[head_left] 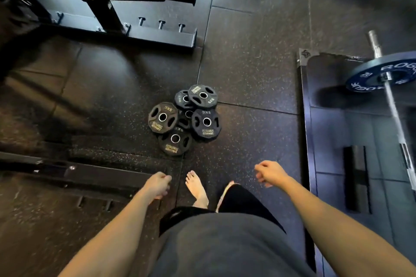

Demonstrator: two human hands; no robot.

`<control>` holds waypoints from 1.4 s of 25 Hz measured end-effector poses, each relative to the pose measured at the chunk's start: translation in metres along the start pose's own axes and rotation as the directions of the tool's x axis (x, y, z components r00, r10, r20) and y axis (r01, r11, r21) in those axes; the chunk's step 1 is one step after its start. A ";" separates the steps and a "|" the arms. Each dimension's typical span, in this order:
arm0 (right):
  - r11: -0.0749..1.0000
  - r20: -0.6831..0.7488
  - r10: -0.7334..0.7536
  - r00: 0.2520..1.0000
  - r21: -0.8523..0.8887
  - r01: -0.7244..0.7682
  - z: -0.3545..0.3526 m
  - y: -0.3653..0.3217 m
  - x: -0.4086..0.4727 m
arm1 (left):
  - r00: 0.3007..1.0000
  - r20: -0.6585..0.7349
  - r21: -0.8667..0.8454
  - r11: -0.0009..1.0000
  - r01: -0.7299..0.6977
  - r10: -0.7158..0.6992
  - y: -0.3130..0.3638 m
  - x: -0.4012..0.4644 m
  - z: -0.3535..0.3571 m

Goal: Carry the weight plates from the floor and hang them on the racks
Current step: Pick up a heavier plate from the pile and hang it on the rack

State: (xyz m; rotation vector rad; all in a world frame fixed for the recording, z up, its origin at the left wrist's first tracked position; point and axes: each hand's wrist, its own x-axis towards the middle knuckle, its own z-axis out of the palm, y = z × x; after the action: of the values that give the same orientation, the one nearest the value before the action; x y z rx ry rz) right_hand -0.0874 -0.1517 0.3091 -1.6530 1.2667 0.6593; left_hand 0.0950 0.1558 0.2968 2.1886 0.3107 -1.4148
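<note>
While weight plates lie piled ahead, left hand, right hand fingers loosely curled, holding nothing.

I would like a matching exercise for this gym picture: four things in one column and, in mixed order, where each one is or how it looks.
Things
1. pile of small black plates
2. blue plate
3. left hand
4. bare foot

Descriptions
A. mounted on a barbell at the right edge
B. on the floor, just behind the pile
C. lying on the floor in the middle
D. empty, fingers loosely curled, at lower left

Pairs: 1-C, 2-A, 3-D, 4-B
</note>
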 end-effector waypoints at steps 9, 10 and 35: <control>0.995 0.059 0.102 0.993 -0.002 -0.102 -0.045 -0.116 0.175 | 0.998 -0.033 0.048 0.997 0.056 -0.054 0.151 0.127 -0.028; 0.994 0.069 0.110 0.991 -0.011 -0.110 -0.043 -0.121 0.204 | 0.996 -0.038 0.035 0.996 0.081 -0.080 0.156 0.150 -0.022; 0.972 -0.075 -0.035 0.997 -0.236 0.017 0.173 -0.057 0.735 | 0.952 -0.260 0.129 0.983 -0.132 0.162 0.150 0.680 0.150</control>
State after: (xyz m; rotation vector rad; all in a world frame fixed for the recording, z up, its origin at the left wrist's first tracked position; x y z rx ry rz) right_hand 0.2256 -0.3213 -0.3586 -1.9023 1.2585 0.7579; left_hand 0.3383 -0.1063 -0.3191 2.4436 0.1625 -1.0765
